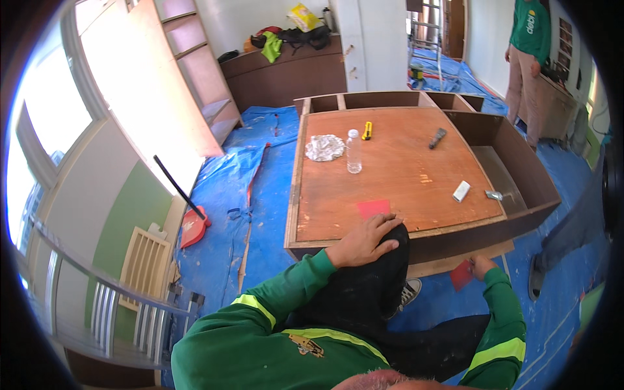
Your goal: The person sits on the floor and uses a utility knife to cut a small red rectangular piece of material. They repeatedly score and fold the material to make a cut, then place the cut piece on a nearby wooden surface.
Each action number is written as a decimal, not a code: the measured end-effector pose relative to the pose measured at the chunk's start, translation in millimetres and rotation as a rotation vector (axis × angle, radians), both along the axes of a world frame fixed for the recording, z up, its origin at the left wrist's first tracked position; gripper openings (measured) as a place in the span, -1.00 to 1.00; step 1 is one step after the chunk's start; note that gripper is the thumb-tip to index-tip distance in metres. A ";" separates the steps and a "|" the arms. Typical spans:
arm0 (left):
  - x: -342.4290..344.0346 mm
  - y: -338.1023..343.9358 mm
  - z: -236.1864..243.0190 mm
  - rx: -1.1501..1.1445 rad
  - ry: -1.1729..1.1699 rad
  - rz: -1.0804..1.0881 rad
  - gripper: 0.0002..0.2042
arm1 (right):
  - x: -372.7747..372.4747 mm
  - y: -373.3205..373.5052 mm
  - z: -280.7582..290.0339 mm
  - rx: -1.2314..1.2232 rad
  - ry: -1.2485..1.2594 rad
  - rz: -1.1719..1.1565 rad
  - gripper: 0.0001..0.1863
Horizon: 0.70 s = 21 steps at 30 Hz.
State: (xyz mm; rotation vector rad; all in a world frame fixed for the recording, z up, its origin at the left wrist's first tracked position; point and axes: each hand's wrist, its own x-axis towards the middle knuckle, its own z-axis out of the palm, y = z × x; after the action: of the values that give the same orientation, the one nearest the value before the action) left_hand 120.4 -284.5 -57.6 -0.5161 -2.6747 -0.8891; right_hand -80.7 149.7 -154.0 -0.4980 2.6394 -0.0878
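My left hand [366, 242] lies flat on my bent knee, its fingers stretched out and holding nothing. Down by the floor at the right, my right hand [482, 266] grips a small red sheet [462, 275] that looks like sandpaper. Just beyond my left hand, another red sheet [373, 208] lies on the orange-brown wooden panel [390, 175] of a low cabinet frame. On that panel are a clear plastic bottle [353, 153], a crumpled white cloth [324, 148], a yellow utility knife [367, 130], a dark-handled tool [437, 138] and a white block [461, 191].
Blue plastic sheeting [266, 182] covers the floor. At left stand a red dustpan [194, 227] and an aluminium ladder [110, 305]. A person in a green top [528, 39] stands far right; another person's leg [575, 221] is near right. Bags [305, 36] lie on a brown ledge.
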 end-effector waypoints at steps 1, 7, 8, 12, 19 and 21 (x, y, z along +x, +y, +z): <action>13.6 -9.2 -0.5 -0.008 0.032 -0.019 -0.38 | 0.9 -10.6 -0.2 0.033 0.002 0.026 -0.60; 83.3 -119.2 78.5 0.123 -0.446 -0.023 -0.34 | -21.4 21.8 -52.1 -0.003 0.045 0.037 -0.63; 102.5 -152.6 91.1 0.096 -0.312 0.137 -0.37 | -27.2 23.4 -59.9 -0.034 0.059 0.088 -0.63; 200.8 -236.7 201.7 0.519 0.441 0.707 -0.38 | -32.1 11.9 -59.0 0.123 -0.036 0.072 -0.59; 402.6 -297.1 364.6 0.780 1.249 0.840 -0.54 | -61.2 3.9 -72.2 0.303 -0.142 0.113 -0.48; 428.8 -301.1 382.0 0.743 1.238 0.896 -0.56 | -59.5 1.8 -62.3 0.322 -0.152 0.100 -0.48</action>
State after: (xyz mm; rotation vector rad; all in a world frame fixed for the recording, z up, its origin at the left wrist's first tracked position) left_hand 549.2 -585.6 324.4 0.2714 -1.0918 -0.7670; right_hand -140.2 151.5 -216.4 -0.4896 2.4129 0.3137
